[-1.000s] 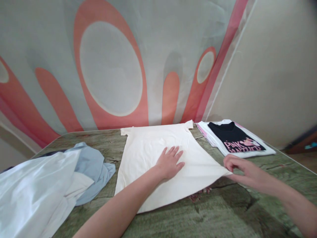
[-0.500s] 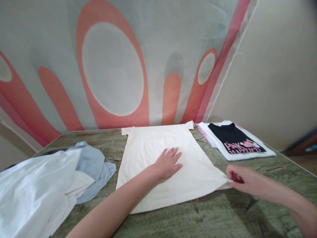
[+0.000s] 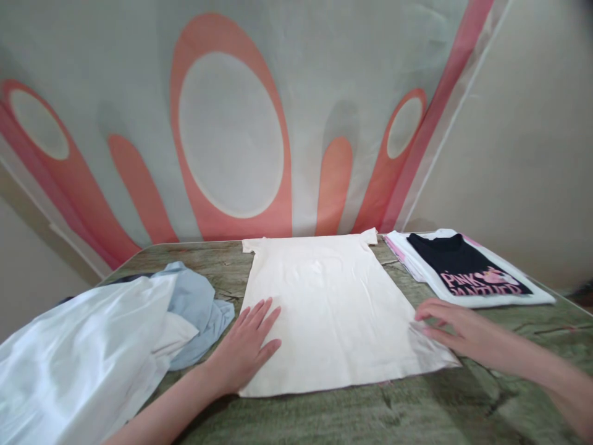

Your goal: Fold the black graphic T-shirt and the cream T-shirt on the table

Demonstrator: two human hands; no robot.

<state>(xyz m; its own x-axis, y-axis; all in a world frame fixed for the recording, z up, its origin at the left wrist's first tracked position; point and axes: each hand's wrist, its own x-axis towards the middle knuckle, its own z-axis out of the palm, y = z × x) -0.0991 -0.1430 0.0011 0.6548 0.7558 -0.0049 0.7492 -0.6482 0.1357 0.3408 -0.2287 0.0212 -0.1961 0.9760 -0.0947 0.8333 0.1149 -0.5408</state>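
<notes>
Cream cotton, by the look of it, makes up the short-sleeved shirt point(image 3: 324, 309) spread flat on the wood-patterned counter point(image 3: 352, 420); take its middle as the clock's centre, with the sleeves toward 12. At 8 o'clock the left hand point(image 3: 245, 346) lies palm down over the side edge, fingers apart, pressing rather than holding. Just past 3 o'clock the right hand point(image 3: 451, 330) has its thumb and fingers closed in what looks like a pinching grip on the other side edge, with the hem corner hanging slightly ruffled at 4. Such cloth should be light, limp and not fragile, likelier to crease or drag than to slip away, so a pinch at a seam or hem corner would suit it, with a flat palm steadying the rest. Between 8 and 9 o'clock sprawls a loose white garment point(image 3: 106, 352), a pale blue garment point(image 3: 197, 309) crumpled beside it at 9; between 2 and 3 sits a folded stack topped by a black printed shirt point(image 3: 449, 259).
</notes>
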